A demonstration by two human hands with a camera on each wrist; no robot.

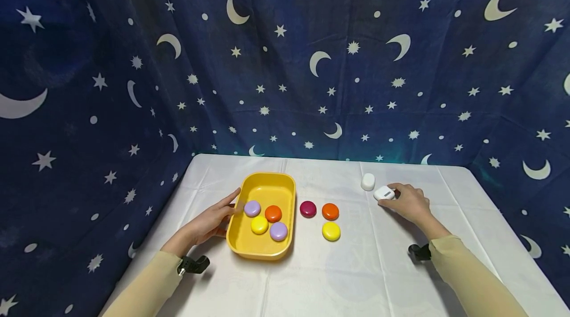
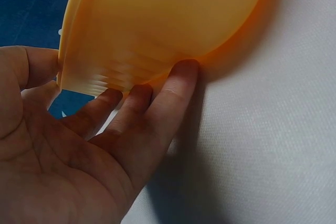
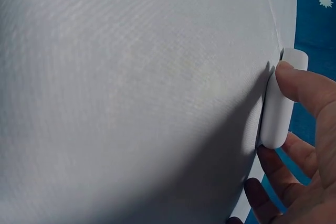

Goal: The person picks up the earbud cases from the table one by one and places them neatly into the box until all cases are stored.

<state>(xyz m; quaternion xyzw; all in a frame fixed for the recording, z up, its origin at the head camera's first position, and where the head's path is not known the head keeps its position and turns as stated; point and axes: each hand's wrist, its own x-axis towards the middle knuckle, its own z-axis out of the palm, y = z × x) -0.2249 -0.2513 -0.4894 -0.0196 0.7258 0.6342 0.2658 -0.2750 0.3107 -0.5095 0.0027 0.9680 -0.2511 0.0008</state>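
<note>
My left hand point(image 1: 209, 220) holds the left side of a yellow tray point(image 1: 262, 249). In the left wrist view the thumb is at the rim of the tray point(image 2: 173, 14) and the fingertips touch its outer wall. Inside lie glossy round discs: two lilac point(image 1: 278, 231), one orange point(image 1: 273, 213) and one yellow point(image 1: 260, 225). On the right, my right hand point(image 1: 409, 203) pinches a small white earbud case point(image 1: 384, 193) with a dark grey patch, thumb and fingers on opposite sides. In the right wrist view the case point(image 3: 276, 111) is seen from its side, at the tabletop.
A second white rounded object point(image 1: 367, 182) stands just left of the case. Between tray and right hand lie a dark red disc point(image 1: 308, 209), an orange disc point(image 1: 330, 211) and a yellow disc point(image 1: 331, 231). A white cloth point(image 1: 347, 277) covers the table; a starry curtain point(image 1: 285, 60) hangs behind.
</note>
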